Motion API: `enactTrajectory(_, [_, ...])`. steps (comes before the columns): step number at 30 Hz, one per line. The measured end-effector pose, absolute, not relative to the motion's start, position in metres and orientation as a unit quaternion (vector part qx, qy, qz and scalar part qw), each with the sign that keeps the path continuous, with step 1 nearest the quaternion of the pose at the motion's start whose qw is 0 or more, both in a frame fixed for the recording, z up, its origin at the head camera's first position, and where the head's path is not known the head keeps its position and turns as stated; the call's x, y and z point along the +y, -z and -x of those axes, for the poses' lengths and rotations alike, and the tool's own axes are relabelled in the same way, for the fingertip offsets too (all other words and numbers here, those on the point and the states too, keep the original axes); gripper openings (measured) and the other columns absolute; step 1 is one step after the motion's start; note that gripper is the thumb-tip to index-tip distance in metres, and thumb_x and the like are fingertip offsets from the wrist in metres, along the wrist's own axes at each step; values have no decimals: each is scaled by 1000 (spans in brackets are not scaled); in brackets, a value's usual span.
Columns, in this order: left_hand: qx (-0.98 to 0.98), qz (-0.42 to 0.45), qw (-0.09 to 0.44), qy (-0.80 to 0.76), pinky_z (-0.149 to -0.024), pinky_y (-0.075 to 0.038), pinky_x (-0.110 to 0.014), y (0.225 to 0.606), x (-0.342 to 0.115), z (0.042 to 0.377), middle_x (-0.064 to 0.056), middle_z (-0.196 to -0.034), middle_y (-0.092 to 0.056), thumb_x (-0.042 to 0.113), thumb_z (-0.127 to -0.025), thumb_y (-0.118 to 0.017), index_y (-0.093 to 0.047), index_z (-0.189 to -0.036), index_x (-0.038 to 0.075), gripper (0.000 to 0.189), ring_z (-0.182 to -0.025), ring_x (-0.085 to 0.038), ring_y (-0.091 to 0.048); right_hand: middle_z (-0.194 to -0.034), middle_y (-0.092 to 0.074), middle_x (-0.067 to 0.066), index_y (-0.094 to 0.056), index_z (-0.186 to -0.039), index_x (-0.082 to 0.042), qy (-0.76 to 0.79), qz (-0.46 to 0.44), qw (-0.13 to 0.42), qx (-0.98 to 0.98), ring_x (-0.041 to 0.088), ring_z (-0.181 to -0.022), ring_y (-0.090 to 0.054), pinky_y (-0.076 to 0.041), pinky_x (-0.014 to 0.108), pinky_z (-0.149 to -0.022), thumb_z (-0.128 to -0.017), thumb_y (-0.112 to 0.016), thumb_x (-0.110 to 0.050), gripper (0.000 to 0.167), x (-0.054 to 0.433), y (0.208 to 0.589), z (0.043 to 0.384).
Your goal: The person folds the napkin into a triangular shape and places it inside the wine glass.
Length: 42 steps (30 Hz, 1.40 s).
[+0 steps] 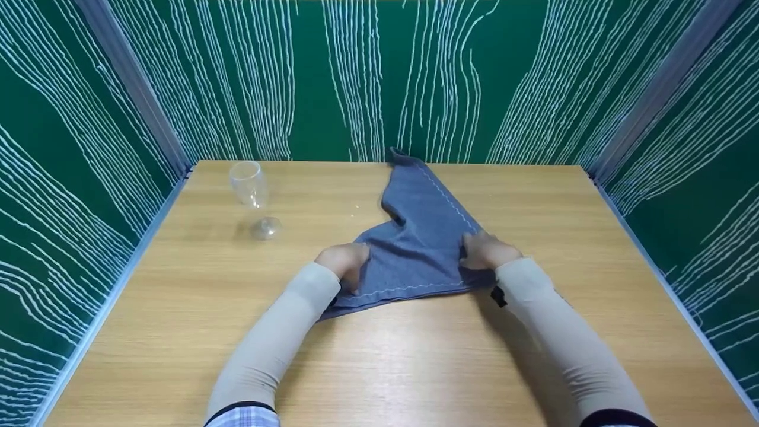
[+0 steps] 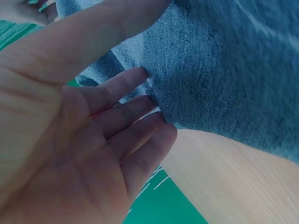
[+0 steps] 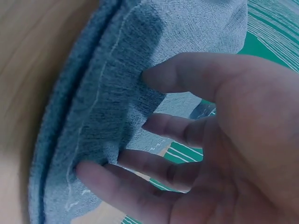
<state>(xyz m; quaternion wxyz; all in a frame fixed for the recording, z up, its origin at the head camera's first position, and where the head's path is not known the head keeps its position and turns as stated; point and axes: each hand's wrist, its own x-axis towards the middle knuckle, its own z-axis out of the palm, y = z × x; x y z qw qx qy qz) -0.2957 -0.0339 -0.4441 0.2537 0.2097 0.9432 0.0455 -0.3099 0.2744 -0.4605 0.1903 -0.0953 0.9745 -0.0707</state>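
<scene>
Lying mid-table, the blue-grey, pale-stitched woven cloth (image 1: 424,246) reached the far edge of the light-brown wood tabletop (image 1: 391,367). Person's L hand (image 1: 347,263) touched its left side, fingers loosely extended; R hand (image 1: 489,252) touched its right side, fingers spread wide. Clear stemmed drinking glass (image 1: 249,185) stood upright far left, wood visible thru its bowl.

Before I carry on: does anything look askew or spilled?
The grey-blue woven cloth looks askew: its far corner seems to reach the light wooden table's back edge, and its left edge is rumpled. No spill shows; the clear stemmed glass stands upright.
</scene>
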Motion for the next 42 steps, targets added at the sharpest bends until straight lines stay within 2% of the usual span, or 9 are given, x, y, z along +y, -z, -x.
enactTrajectory(6, [943, -209, 258, -25, -83, -52, -37, 445, -37, 296, -16, -144, -50, 6, -77, -85, -48, -143, 1, 75, -109, -24, -54, -116, -53, 37, -48, -123, 8, 66, 107, 184, 975, 48, -113, -57, -51, 58, -90, -94, -64, -25, 46, 274, 466, 305])
enactTrajectory(14, [950, -202, 239, 17, -64, -48, -35, 444, -38, 297, -12, -115, -63, 0, -76, -75, -63, -103, 2, 30, -85, -25, -51, -111, -53, 36, -48, -117, 8, 53, 122, 177, 975, 48, -109, -58, -51, 59, -89, -94, -63, -27, 44, 271, 467, 300])
enactTrajectory(19, [949, -198, 246, 0, -62, -47, -35, 443, -39, 300, -11, -109, -62, 2, -77, -74, -63, -108, 1, 33, -84, -26, -53, -105, -55, 31, -49, -116, 8, 41, 126, 172, 976, 44, -102, -59, -51, 58, -90, -94, -63, -27, 44, 270, 468, 299])
enactTrajectory(24, [952, -192, 235, -37, -69, -47, -36, 445, -40, 302, -13, -113, -63, 14, -84, -70, -62, -114, 0, 35, -85, -25, -53, -99, -55, 30, -47, -120, 10, 33, 125, 182, 975, 41, -95, -60, -53, 57, -88, -94, -62, -28, 49, 267, 466, 297])
enactTrajectory(28, [957, -186, 213, -61, -78, -49, -39, 447, -41, 303, -12, -108, -62, 27, -91, -68, -60, -110, 0, 34, -85, -24, -52, -112, -54, 37, -40, -134, 14, 28, 117, 197, 973, 44, -105, -59, -50, 59, -93, -97, -59, -30, 60, 265, 464, 294])
enactTrajectory(34, [956, -182, 209, -93, -82, -50, -41, 452, -43, 303, -8, -95, -58, 43, -89, -74, -57, -102, 3, 46, -86, -24, -54, -116, -54, 34, -40, -135, 12, 39, 117, 202, 972, 37, -100, -57, -51, 56, -92, -98, -59, -30, 60, 267, 464, 292])
enactTrajectory(37, [955, -190, 209, -93, -95, -49, -42, 454, -43, 302, -14, -118, -62, 45, -87, -76, -56, -120, -2, 61, -108, -28, -59, -105, -56, 26, -45, -125, 9, 54, 128, 197, 971, 33, -91, -56, -53, 50, -82, -97, -61, -29, 50, 272, 463, 295])
enactTrajectory(40, [956, -200, 200, -72, -108, -41, -43, 455, -42, 302, -20, -143, -51, 48, -87, -75, -47, -140, -5, 80, -132, -33, -49, -96, -56, 18, -49, -117, 4, 76, 135, 194, 969, 30, -84, -55, -51, 44, -73, -98, -59, -29, 39, 278, 463, 301])
enactTrajectory(42, [958, -202, 195, -59, -111, -37, -43, 456, -41, 301, -21, -149, -46, 49, -87, -75, -42, -145, -6, 86, -137, -34, -44, -95, -57, 15, -53, -116, 1, 95, 132, 193, 967, 28, -82, -54, -49, 42, -70, -99, -57, -30, 35, 284, 463, 306])
